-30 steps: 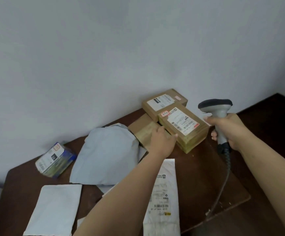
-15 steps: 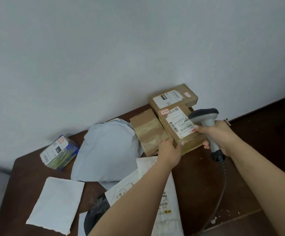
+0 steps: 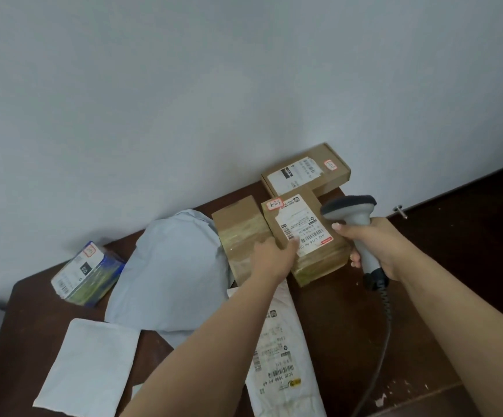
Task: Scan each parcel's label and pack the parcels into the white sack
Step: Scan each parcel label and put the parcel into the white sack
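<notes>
A brown cardboard parcel (image 3: 310, 236) with a white barcode label lies at the back of the dark wooden table (image 3: 349, 341). My left hand (image 3: 274, 257) grips its near left corner. My right hand (image 3: 376, 245) holds a grey barcode scanner (image 3: 352, 215), whose head hovers just right of that label. Two more brown boxes lie close by: a taped box (image 3: 238, 230) to the left and a labelled box (image 3: 304, 173) against the wall. The white sack is not in sight.
A pale blue mailer bag (image 3: 172, 272) lies mid-table, a white labelled mailer (image 3: 277, 356) under my left forearm, a plain white mailer (image 3: 90, 365) at front left, a blue-green wrapped parcel (image 3: 84, 272) at far left. The scanner's coiled cable (image 3: 385, 311) trails to the front edge.
My left hand slid from the taped box onto the labelled parcel's near corner. The scanner moved left and closer to the label. The camera view shifted slightly.
</notes>
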A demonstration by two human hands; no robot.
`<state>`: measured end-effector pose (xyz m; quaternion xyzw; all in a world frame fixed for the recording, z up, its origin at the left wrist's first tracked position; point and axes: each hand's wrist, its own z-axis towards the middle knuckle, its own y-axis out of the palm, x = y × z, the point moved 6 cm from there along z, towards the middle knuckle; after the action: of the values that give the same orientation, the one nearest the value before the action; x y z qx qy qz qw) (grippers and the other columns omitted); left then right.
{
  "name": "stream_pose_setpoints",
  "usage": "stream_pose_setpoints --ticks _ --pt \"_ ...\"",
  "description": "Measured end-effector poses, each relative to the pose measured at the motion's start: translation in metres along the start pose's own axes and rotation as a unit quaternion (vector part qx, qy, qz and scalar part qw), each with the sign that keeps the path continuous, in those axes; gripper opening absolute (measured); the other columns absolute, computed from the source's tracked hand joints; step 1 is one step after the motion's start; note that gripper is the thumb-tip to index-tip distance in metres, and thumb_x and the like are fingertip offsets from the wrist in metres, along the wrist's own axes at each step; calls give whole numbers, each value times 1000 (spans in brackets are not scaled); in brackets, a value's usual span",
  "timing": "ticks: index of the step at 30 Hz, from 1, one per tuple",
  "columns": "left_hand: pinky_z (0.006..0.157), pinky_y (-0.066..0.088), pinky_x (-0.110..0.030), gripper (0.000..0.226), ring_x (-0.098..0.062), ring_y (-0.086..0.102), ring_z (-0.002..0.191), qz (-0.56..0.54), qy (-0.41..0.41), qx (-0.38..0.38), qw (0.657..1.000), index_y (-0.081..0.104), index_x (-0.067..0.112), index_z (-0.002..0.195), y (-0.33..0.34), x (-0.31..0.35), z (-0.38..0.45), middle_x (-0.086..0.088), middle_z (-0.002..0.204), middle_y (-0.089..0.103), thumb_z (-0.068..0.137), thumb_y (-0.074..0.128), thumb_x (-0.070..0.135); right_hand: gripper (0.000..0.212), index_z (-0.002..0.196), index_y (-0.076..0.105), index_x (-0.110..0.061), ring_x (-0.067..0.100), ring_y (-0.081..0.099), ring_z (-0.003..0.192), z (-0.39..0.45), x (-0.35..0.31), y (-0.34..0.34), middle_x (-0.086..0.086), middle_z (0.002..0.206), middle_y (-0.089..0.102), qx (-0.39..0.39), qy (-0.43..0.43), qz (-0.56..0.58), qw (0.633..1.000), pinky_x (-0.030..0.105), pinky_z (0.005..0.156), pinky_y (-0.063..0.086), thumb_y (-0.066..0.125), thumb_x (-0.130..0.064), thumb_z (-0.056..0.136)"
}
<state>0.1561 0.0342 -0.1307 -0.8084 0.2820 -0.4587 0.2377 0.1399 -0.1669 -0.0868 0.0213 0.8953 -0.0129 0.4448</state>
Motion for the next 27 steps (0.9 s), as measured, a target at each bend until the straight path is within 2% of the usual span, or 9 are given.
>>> stream_pose_setpoints --ticks 1,4,7,10,14,19,22,24,27 --pt "98 49 -45 84 -24 57 115 -1 -6 -9 1000 57 24 129 10 -4 0 -3 127 60 69 41 82 33 108 58 0 17 49 46 0 2 2 12 68 59 -6 4 2 1000 28 44 47 72 -23 89" --pt "106 42 -48 67 -26 48 127 -85 7 -12 996 43 34 141 14 2 -13 -3 137 49 82 56 63 31 105 61 1 17 48 45 -6 -1 0 13 67 61 -1 -6 3 1000 30 47 47 72 -22 89" --pt "106 44 -40 69 -14 54 122 -223 61 -58 971 22 42 150 7 19 -28 11 133 56 93 60 37 24 100 64 -1 16 48 45 -20 -13 -7 14 71 67 15 -35 17 999 30 49 46 72 -21 89" --pt "105 42 -46 78 -13 52 114 -300 56 -110 946 10 53 148 -6 29 -44 20 122 53 95 60 25 19 96 63 -3 16 46 44 -41 -27 -4 15 79 72 24 -64 29 997 29 46 46 71 -20 89" --pt "101 47 -48 77 -18 59 116 -352 74 -147 921 20 55 146 -35 15 -61 11 131 58 91 64 23 21 98 63 -3 17 47 44 -77 -36 14 15 85 75 23 -95 28 995 28 45 47 70 -21 90" --pt "97 51 -45 94 -20 65 110 -390 91 -133 906 28 35 149 -88 -27 -100 3 129 62 73 82 31 25 98 61 -2 17 48 42 -132 -33 62 14 72 65 15 -117 30 993 27 43 48 72 -21 88" --pt "88 51 -35 71 -15 67 100 -372 79 -131 916 49 23 131 -123 -65 -134 1 120 67 67 79 34 22 93 61 -1 16 46 38 -170 -28 106 12 63 62 0 -132 44 990 25 40 46 72 -19 88" --pt "89 49 -36 57 -16 65 101 -361 74 -149 918 54 24 127 -146 -95 -156 2 117 68 76 77 32 23 93 62 0 17 45 39 -194 -23 139 21 80 68 -18 -142 41 989 25 40 46 72 -19 87" --pt "94 44 -37 46 -16 61 101 -364 75 -168 913 59 29 117 -186 -139 -186 6 108 69 73 73 30 34 106 62 5 17 46 39 -228 -18 190 32 105 68 -47 -165 34 985 25 41 46 73 -20 87"
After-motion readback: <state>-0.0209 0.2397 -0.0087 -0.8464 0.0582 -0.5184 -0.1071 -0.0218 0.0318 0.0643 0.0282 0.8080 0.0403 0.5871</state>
